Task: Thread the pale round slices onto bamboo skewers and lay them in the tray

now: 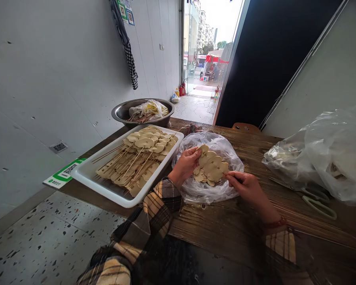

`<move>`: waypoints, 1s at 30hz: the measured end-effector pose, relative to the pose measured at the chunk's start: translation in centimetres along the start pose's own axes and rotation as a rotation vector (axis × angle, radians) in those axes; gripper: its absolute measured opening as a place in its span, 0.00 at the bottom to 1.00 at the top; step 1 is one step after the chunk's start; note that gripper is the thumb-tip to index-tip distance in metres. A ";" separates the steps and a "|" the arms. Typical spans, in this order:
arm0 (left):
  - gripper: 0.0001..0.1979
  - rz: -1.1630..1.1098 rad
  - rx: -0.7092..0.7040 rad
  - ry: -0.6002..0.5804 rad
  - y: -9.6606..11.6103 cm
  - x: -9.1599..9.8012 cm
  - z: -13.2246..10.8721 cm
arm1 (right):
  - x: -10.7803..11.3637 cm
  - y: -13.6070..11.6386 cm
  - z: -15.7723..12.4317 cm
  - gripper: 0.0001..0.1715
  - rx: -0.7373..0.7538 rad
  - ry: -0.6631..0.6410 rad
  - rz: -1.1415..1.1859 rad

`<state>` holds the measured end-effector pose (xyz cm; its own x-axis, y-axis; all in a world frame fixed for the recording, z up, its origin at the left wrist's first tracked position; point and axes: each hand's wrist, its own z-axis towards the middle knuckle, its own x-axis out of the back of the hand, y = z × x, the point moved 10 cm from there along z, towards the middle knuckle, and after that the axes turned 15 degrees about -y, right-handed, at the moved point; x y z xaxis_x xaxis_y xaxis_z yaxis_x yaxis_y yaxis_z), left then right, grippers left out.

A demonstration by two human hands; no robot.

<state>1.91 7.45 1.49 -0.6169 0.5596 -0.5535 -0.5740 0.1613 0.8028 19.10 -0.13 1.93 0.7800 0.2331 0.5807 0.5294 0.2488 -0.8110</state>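
Beige, flat, oval food slices (214,165) are held in a wavy row over a clear plastic bag (190,192). My left hand (185,163) is closed on the upper left end of this row, thumb on top. My right hand (246,188) pinches a thin skewer at the row's right end; most of the stick is hidden by slices and fingers. More loose slices lie below in the open bag. To the left, a white tray (127,202) holds many skewered slices (145,142), stacked with their sticks pointing toward its near left side.
Behind the tray stands a metal basin (118,114) with bagged sticks. On the right of the wooden table (201,225) lie green-handled scissors (319,206) and a large plastic bag (329,154). A green payment sign (63,173) sticks out at the left edge.
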 end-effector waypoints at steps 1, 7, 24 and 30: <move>0.16 0.000 0.003 0.001 -0.1 0.1 0.0 | -0.1 -0.1 0.0 0.21 0.001 -0.004 0.000; 0.16 -0.007 0.009 0.015 -0.1 0.1 -0.1 | -0.1 -0.3 0.0 0.22 0.000 -0.002 0.001; 0.16 -0.040 0.089 0.026 -1.5 0.1 -0.1 | 0.0 -0.2 0.2 0.25 -0.002 0.044 0.065; 0.10 -0.051 0.042 0.122 -0.4 0.9 -0.3 | -0.2 -0.8 0.1 0.20 0.042 0.029 -0.060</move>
<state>1.44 7.66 0.56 -0.6501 0.4470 -0.6145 -0.5844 0.2227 0.7803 18.48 -0.25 2.48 0.7571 0.1890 0.6254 0.5617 0.3005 -0.7708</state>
